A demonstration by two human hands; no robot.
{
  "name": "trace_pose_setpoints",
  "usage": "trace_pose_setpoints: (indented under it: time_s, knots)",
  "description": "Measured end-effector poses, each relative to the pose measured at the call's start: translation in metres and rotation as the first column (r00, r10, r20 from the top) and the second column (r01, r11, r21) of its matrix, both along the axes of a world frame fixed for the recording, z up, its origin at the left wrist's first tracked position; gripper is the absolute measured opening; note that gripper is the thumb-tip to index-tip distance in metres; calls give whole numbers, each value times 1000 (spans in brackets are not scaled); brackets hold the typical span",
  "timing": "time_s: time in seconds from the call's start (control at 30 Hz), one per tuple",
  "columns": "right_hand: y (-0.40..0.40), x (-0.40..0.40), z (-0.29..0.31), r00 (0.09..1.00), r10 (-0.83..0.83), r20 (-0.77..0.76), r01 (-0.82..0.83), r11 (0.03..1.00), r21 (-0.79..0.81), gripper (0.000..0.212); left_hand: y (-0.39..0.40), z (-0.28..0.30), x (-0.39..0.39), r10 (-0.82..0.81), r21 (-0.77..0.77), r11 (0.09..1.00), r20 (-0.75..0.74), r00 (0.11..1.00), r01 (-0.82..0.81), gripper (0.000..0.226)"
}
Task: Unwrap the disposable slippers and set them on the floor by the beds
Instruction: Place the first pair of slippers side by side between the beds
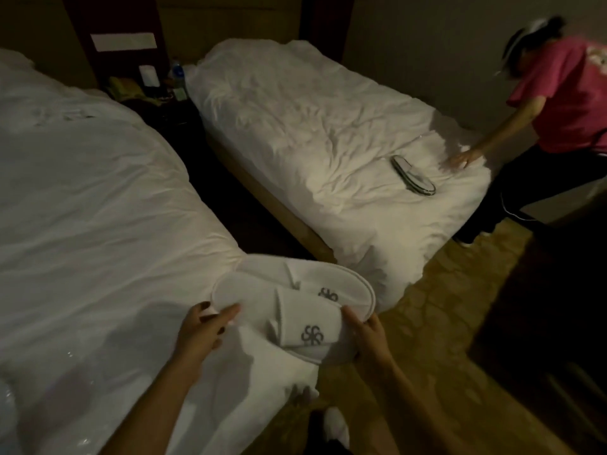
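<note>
I hold the pair of white terry slippers with grey embroidered logos (295, 310) over the near white-sheeted bed's (98, 208) corner, my left hand (205, 330) pinching the heel end, my right hand (368, 333) clamping the toe end. They look free of wrapping, apparently ready for the patterned carpet floor (427, 323).

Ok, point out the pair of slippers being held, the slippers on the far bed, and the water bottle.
held slippers (311, 334): head view, logo strap.
far-bed slippers (413, 175): head view, middle of the sole.
water bottle (177, 75): head view, label.

Left hand (205, 326) and right hand (368, 333) grip a pair of white slippers (295, 310) over the near bed's (98, 208) corner; another person (558, 103) touches the far bed (312, 126).
</note>
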State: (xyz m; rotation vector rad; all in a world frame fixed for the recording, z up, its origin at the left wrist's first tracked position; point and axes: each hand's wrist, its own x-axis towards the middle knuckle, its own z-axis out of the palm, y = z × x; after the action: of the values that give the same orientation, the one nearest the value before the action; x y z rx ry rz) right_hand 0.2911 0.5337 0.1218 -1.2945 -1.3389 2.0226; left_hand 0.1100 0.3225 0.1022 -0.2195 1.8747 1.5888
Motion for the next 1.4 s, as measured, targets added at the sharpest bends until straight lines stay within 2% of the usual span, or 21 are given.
trace_pose_setpoints:
  time_s: [0.03,0.1,0.2,0.33,0.43,0.5,0.6,0.77,0.9,0.97,1.13,1.3,1.4]
  knots:
    - [7,-5,-2,999,-44,-17,43,998,-34,19,19,-6,7,47,87,995,102,994,-56,64]
    - [22,-18,-9,994,-98,-48,92,989,-116,29,61,-14,24,27,264,959,282,959,-104,61]
    - [43,-42,-23,985,-136,-109,104,960,-259,43,130,-26,46,37,375,913,313,949,-159,46]
    - [77,-56,-50,982,-77,-171,5,921,-389,42,195,-33,53,233,338,879,316,920,-338,44]
    - [121,-55,-62,990,120,-70,-138,904,-406,42,219,-45,38,311,285,871,312,898,-401,29]
    - [152,-54,-69,969,245,-17,-230,878,-419,40,226,-47,32,323,270,872,307,895,-407,29]
    - [191,-58,-78,962,270,31,-229,865,-446,31,225,-49,29,330,208,897,274,903,-390,31]
    - [218,-80,-78,833,531,157,-474,831,-293,19,219,-62,26,224,221,933,256,940,-282,22]
    - [226,-85,-102,856,489,170,-462,869,-177,25,224,-88,26,285,189,938,62,957,-291,46]
    - [226,-81,-121,874,443,198,-413,894,-174,20,228,-104,30,314,190,931,14,949,-311,47]
    - [237,-70,-173,906,351,238,-289,922,-258,14,241,-145,45,400,177,897,66,914,-405,39]
    - [276,-81,-221,876,407,260,-338,901,-270,11,262,-196,49,482,98,867,90,872,-489,42]
    - [298,-91,-259,828,493,268,-440,867,-236,17,276,-232,48,495,55,866,47,867,-497,41]
